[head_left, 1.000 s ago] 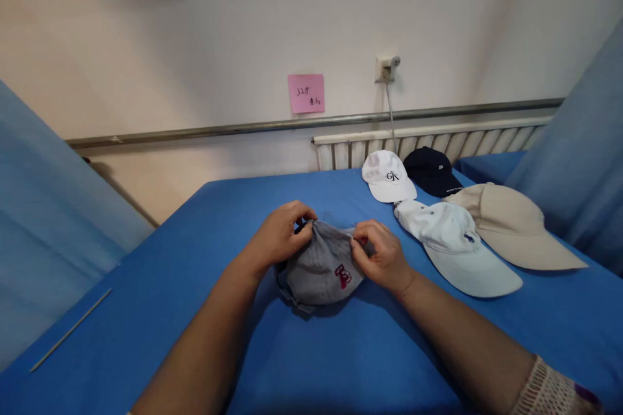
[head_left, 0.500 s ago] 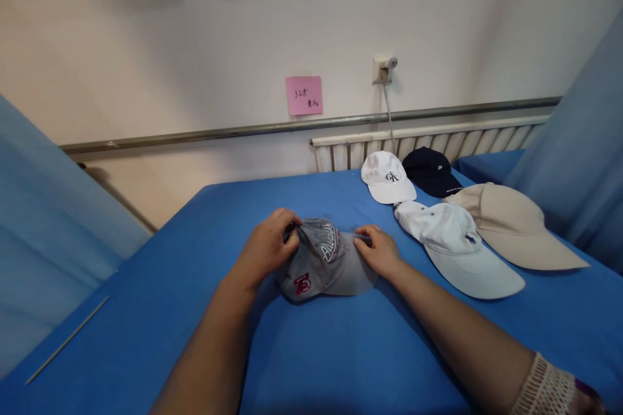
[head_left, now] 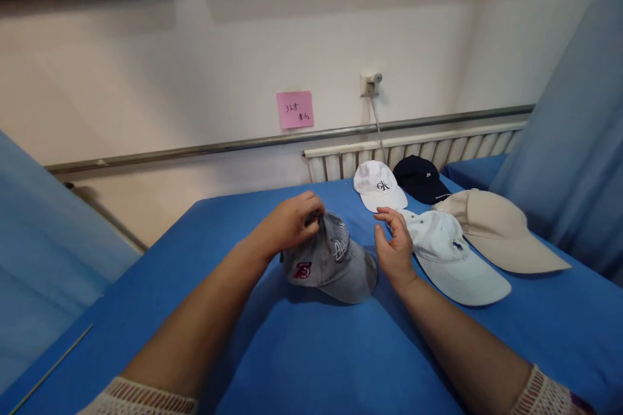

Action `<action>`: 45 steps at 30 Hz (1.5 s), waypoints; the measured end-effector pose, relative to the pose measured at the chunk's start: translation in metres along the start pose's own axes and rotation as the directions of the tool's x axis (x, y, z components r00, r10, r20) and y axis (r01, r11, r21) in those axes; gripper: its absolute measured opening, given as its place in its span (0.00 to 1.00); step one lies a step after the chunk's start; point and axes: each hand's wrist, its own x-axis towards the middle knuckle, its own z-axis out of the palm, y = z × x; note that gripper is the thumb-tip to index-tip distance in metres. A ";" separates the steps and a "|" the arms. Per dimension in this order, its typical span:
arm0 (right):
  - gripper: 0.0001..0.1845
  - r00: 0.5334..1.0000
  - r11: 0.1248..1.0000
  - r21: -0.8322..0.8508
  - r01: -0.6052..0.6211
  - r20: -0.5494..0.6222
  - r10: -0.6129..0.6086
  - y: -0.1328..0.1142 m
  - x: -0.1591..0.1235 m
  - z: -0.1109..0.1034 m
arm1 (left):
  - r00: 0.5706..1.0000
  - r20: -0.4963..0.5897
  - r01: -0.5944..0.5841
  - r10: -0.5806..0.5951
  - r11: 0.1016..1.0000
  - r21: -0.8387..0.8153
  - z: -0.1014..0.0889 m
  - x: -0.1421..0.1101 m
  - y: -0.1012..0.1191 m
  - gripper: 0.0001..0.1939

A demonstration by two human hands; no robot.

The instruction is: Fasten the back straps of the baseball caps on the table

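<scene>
A grey cap [head_left: 331, 260] with red and white lettering lies on the blue table [head_left: 311, 350], brim toward me. My left hand [head_left: 291, 223] grips the back of its crown with curled fingers. My right hand [head_left: 395, 248] hovers just right of the cap, fingers loosely apart and holding nothing, next to a pale blue-white cap [head_left: 450, 254].
A white cap [head_left: 378, 184], a dark navy cap [head_left: 420, 178] and a beige cap [head_left: 496, 230] lie at the table's far right. Behind are a radiator [head_left: 413, 149], a wall rail, a pink note [head_left: 294, 109] and blue curtains [head_left: 574, 130] on both sides.
The grey cap has been turned over and set down with its lettering up. My right hand has let go and moved right; my left hand stays on the crown. The view tilted up.
</scene>
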 end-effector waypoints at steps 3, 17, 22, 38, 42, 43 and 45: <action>0.11 0.998 0.998 -0.003 0.060 -0.029 -0.060 -0.012 0.004 -0.006 | 0.998 0.016 -0.056 0.056 0.998 0.013 0.001 0.036 -0.010 0.12; 0.11 0.843 0.972 -0.035 0.234 0.505 -0.185 -0.019 -0.013 0.013 | 0.996 -0.090 -0.032 0.020 0.990 -0.138 0.064 0.114 -0.032 0.09; 0.11 0.814 0.972 -0.055 0.228 0.559 -0.159 -0.021 -0.015 0.015 | 0.996 -0.078 0.039 -0.051 0.988 -0.148 0.076 0.128 -0.029 0.09; 0.11 0.626 0.863 -0.387 0.323 0.772 0.112 -0.023 -0.012 0.016 | 0.929 -0.109 0.359 -0.354 0.933 0.033 0.095 0.150 -0.019 0.08; 0.10 0.617 0.870 -0.376 0.320 0.779 0.109 -0.023 -0.014 0.017 | 0.932 -0.098 0.352 -0.348 0.935 0.036 0.096 0.143 -0.019 0.09; 0.10 0.620 0.868 -0.382 0.318 0.776 0.115 -0.023 -0.014 0.017 | 0.934 -0.089 0.351 -0.347 0.936 0.034 0.098 0.141 -0.019 0.08; 0.11 0.624 0.866 -0.392 0.311 0.771 0.125 -0.022 -0.014 0.017 | 0.935 -0.075 0.349 -0.346 0.937 0.029 0.103 0.139 -0.020 0.08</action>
